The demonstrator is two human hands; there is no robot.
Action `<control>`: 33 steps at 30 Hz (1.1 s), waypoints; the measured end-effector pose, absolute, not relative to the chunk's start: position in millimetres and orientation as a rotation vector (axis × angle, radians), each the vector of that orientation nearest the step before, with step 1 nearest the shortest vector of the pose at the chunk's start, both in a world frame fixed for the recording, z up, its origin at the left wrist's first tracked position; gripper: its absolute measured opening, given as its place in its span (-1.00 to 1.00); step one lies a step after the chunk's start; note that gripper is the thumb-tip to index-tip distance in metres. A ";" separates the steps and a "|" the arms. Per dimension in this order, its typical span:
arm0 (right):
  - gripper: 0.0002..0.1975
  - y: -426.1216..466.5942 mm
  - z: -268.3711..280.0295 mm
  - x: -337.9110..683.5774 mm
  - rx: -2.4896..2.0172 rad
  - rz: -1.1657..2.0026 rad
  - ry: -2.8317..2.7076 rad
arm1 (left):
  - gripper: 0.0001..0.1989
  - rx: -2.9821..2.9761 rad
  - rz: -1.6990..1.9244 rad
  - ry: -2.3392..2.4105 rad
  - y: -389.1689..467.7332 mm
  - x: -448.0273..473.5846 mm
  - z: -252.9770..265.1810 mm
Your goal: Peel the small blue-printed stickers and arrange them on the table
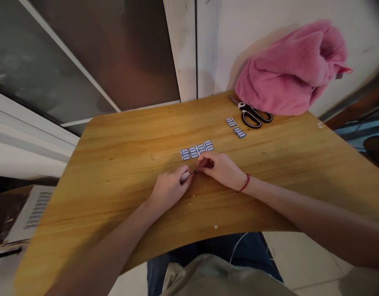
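Note:
My left hand point(170, 188) is closed around a small pale piece point(184, 177), which shows between thumb and forefinger. Just right of it, my right hand point(224, 169) pinches a thin dark edge between thumb and fingertips. That edge reaches toward the left hand's fingertips; whether both hands grip one thing I cannot tell. Right behind the fingers lies a sheet of blue-and-white labels point(193, 151) in rows, partly covered by the right hand. Farther back to the right lie two small label strips point(231, 121), of the same blue and white.
Black-handled scissors point(254, 118) lie at the back right, beside a pink fluffy cloth bundle point(288, 72) against the wall. White scraps point(216, 226) dot the wooden table point(121, 144) near its front edge. A cardboard box point(19, 213) stands beyond the left side.

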State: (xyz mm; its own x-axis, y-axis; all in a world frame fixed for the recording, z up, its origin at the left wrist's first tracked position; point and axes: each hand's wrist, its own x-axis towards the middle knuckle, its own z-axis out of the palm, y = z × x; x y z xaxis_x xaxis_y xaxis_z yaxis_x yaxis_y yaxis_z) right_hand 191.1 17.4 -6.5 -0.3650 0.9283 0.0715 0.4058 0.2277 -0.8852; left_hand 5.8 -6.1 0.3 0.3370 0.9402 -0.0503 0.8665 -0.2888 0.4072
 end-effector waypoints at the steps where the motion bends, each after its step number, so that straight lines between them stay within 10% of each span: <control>1: -0.90 16.9 -6.1 190.9 -1.246 1.063 -1.895 | -0.81 2.240 0.286 1.591 -6.7 5.7 0.3; 33: -0.89 22.9 -6.5 198.3 -1.029 0.993 -2.177 | -0.81 2.202 0.247 1.568 -2.8 4.4 1.1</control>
